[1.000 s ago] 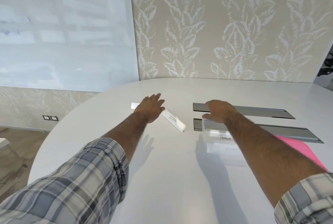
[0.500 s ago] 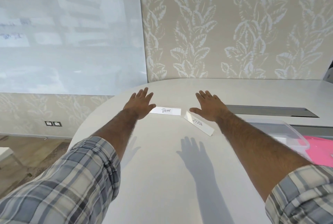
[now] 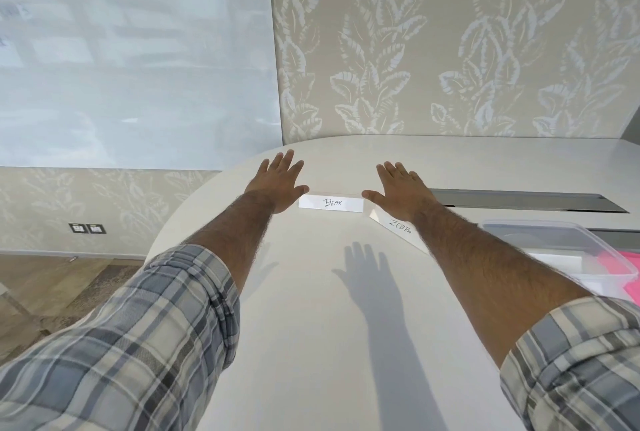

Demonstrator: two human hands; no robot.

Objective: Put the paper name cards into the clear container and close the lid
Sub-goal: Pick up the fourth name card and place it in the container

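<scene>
A white folded name card marked BEAR [image 3: 331, 203] stands on the white table [image 3: 311, 309] between my two hands. My left hand [image 3: 278, 181] is spread flat at the card's left end, thumb touching it. My right hand [image 3: 398, 188] is spread at the card's right end, thumb at its corner. A second card marked ZEBRA [image 3: 398, 228] lies just under my right wrist, partly hidden by the forearm. The clear container [image 3: 568, 257] sits at the right with white paper inside; I cannot see its lid.
A grey recessed cable slot [image 3: 526, 202] runs along the table behind the container. A pink sheet [image 3: 623, 267] lies at the right edge behind the container. The table's rounded edge drops to the floor on the left. A leaf-pattern wall stands beyond.
My view has swung left and the container slid to the right edge. My right hand left the container and both hands moved to the two ends of the BEAR card.
</scene>
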